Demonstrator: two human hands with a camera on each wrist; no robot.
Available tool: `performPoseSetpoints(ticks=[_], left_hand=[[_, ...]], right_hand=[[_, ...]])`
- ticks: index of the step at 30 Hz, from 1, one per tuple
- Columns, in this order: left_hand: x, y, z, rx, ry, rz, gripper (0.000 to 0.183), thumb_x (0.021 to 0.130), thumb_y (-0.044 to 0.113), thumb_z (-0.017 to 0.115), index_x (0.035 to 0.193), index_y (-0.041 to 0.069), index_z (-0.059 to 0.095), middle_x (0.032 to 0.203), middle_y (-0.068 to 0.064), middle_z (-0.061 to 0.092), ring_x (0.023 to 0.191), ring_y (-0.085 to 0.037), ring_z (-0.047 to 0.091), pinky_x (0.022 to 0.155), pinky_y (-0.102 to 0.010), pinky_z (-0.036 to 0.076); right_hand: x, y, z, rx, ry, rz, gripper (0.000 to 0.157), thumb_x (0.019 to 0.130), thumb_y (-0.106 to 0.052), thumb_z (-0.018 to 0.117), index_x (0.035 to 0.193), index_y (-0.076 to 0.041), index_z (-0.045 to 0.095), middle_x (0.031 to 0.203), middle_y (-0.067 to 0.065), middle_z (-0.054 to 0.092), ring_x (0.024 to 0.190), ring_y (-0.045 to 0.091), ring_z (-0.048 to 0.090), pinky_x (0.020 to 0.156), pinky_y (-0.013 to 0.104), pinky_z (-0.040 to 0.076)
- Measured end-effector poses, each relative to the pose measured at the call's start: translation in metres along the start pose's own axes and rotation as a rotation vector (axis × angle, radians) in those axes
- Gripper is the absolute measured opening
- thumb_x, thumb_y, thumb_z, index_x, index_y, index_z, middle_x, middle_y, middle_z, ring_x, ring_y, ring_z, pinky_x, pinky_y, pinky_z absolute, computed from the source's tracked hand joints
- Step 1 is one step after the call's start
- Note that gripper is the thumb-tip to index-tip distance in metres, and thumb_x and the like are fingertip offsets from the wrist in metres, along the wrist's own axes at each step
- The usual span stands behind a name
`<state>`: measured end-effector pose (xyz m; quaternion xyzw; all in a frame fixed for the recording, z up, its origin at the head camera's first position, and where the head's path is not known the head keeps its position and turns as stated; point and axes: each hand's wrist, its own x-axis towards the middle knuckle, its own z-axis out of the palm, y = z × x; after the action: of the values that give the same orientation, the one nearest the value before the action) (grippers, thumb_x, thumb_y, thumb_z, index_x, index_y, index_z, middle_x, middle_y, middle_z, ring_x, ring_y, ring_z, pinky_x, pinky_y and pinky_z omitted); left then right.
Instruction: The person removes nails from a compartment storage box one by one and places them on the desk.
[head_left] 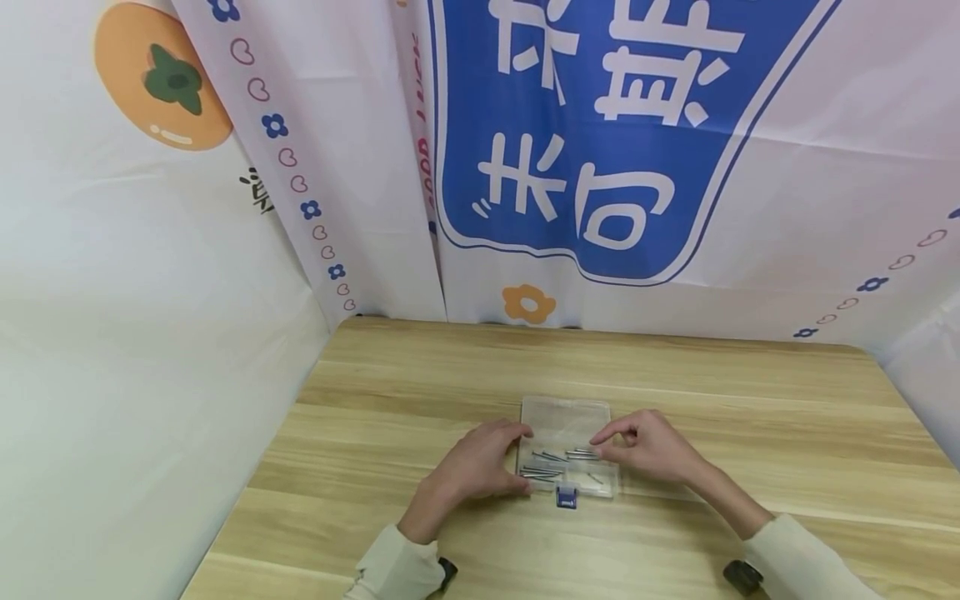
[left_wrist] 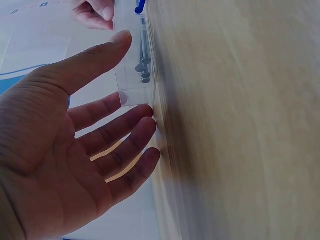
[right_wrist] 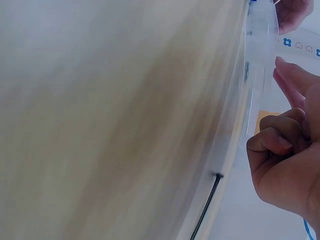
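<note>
A clear plastic box (head_left: 606, 483) stands on the table, its lid (head_left: 564, 419) opened away from the person. Several metal nails (head_left: 542, 472) lie in its left part, others toward its back; a small thin one sits at front right. At the box's left end, the left hand (head_left: 480, 462) rests with thumb at the front corner and fingers spread behind. The right hand (head_left: 647, 447) hovers at the right side, thumb and index finger extended beside the back nails, the other fingers curled. Nothing shows between those two fingertips. A single nail (right_wrist: 206, 207) lies right of the box in the right wrist view.
The box has a blue latch (head_left: 567, 497) at its front. Under everything is a wood-grain table (head_left: 420, 375). Printed white cloth (head_left: 360, 150) hangs behind the table and along its left and right sides.
</note>
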<state>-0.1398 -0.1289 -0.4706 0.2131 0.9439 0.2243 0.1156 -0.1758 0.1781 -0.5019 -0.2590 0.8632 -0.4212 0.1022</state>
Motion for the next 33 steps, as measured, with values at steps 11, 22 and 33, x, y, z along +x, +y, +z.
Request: performPoseSetpoints(ticks=[11, 22, 33], left_hand=[[0.0, 0.001, 0.0, -0.003, -0.006, -0.005, 0.069, 0.083, 0.036, 0.094, 0.141, 0.013, 0.066, 0.143, -0.008, 0.068, 0.131, -0.027, 0.064, 0.115, -0.048, 0.051], [0.0, 0.001, 0.001, 0.006, 0.0, -0.002, 0.07, 0.081, 0.037, 0.095, 0.141, 0.013, 0.067, 0.143, -0.008, 0.069, 0.132, -0.027, 0.064, 0.114, -0.047, 0.052], [-0.001, 0.002, 0.001, 0.014, 0.0, -0.004, 0.071, 0.083, 0.037, 0.094, 0.143, 0.012, 0.065, 0.147, -0.009, 0.067, 0.136, -0.028, 0.063, 0.116, -0.048, 0.051]], right_hand=[[0.005, -0.008, 0.007, 0.004, -0.021, -0.002, 0.011, 0.091, -0.017, 0.086, 0.101, -0.013, 0.086, 0.058, -0.011, 0.057, 0.046, -0.006, 0.025, 0.046, 0.013, 0.025], [0.01, -0.01, 0.012, 0.0, -0.047, 0.021, 0.014, 0.09, -0.015, 0.086, 0.104, -0.012, 0.086, 0.101, 0.008, 0.084, 0.047, -0.003, 0.029, 0.046, 0.014, 0.03], [0.014, -0.016, 0.019, -0.158, -0.001, 0.008, 0.01, 0.088, -0.02, 0.089, 0.097, -0.019, 0.088, 0.096, 0.001, 0.085, 0.069, -0.002, 0.067, 0.059, 0.019, 0.047]])
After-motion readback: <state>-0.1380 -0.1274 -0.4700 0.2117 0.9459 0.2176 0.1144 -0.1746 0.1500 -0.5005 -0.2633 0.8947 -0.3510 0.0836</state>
